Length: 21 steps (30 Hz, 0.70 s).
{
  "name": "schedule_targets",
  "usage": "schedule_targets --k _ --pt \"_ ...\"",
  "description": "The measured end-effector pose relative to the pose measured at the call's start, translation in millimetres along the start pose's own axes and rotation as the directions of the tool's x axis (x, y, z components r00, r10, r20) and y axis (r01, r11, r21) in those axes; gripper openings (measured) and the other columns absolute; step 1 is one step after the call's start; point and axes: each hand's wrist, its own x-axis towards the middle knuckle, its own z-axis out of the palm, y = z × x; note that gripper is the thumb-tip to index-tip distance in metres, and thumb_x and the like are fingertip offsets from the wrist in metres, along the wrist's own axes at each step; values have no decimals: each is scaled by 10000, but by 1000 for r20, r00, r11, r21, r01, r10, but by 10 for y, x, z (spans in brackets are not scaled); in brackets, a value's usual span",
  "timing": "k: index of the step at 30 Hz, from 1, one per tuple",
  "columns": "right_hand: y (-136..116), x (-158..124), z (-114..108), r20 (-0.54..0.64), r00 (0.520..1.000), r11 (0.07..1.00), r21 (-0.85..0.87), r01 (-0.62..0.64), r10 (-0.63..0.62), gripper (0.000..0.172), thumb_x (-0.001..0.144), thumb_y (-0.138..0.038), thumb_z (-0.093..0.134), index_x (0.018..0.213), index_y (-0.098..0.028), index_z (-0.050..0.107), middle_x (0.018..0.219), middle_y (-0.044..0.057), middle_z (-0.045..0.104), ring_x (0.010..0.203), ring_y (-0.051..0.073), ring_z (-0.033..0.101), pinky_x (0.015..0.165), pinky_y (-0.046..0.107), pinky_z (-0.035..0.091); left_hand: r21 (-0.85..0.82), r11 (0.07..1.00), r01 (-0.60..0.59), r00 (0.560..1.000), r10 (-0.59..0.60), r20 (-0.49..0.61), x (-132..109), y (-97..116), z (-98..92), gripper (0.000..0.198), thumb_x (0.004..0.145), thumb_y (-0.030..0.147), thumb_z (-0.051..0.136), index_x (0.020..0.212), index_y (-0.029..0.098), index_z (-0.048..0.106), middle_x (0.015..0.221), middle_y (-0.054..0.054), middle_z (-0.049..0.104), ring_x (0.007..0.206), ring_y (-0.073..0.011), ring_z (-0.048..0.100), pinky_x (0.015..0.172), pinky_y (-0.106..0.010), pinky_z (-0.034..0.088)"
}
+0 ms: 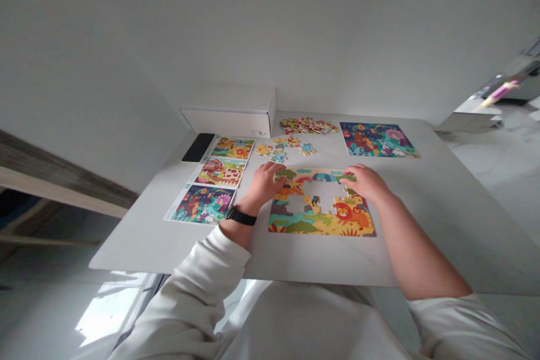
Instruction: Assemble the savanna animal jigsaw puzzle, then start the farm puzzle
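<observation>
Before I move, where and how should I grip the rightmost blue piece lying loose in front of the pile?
Probably by opposite edges, between thumb and fingertip, bringing the right hand in from the right: the blue piece looks flat and thin, nothing touches its right edge, and a loose cluster of pieces lies to its left.

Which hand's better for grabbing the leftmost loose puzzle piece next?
Probably the left hand: the leftmost loose puzzle piece lies just beyond it, while the right hand is farther away, across the jigsaw puzzle.
</observation>
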Motion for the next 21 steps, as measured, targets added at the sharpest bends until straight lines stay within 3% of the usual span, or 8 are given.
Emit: schedule_targets --k 5,9,21 --pt "377 -21 -41 108 991 996 -25 86 -83 418 807 -360 879 1208 -261 813 1268 108 772 1176 315 724 1082 442 549 63 992 -111 978 98 182 -23 -163 -116 643 786 491 944 1348 266 726 1495 -137 663 1417 -367 590 1233 -561 442" --pt "448 -49 -23 157 982 994 -24 109 -104 525 746 -292 907 1261 -282 805 1352 108 746 1219 326 717 1112 445 548 59 988 -144 953 123 276 -35 -242 -165 749 695 549 992 1355 299 742 1512 -131 669 1448 -381 580 1261 -571 409" --pt "467 -60 35 122 989 996 12 85 -86 543 749 -263 869 1286 -308 798 1395 93 740 1257 338 711 1141 471 547 29 990 -135 965 125 232 -17 -285 -119 650 695 512 982 1290 323 799 1476 -112 709 1369 -374 657 1231 -564 478"
